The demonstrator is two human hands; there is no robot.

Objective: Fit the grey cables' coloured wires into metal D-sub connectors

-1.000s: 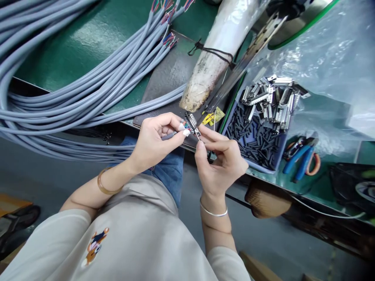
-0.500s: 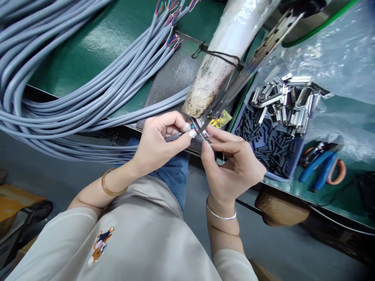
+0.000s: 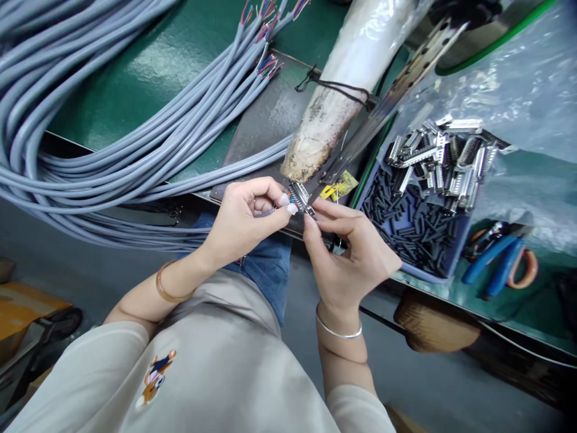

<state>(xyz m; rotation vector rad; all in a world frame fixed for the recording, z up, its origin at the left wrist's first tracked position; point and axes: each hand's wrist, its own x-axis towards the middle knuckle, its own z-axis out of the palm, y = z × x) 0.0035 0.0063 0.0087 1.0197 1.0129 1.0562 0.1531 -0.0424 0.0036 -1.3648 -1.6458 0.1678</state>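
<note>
Green workbench top (image 3: pixel 148 78) draped with grey cables (image 3: pixel 112 150) at upper left, blue tray (image 3: pixel 424 273) filled with black sleeves (image 3: pixel 406 222) and metal connector shells (image 3: pixel 446 159) at right, small metal connector (image 3: pixel 301 198) at centre pinched by left hand (image 3: pixel 246 219) and right hand (image 3: pixel 351 252).

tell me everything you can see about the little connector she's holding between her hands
The connector is a small, flat metal piece, silvery with a dark face and a row of tiny contacts. It is held tilted just off the bench edge, below the dirty white wrapped cone. Thin coloured wires run into its left end from a grey cable. The left hand pinches cable and wires beside it; the right hand touches its lower edge with thumb and forefinger. Finer detail is too small to tell.
</note>
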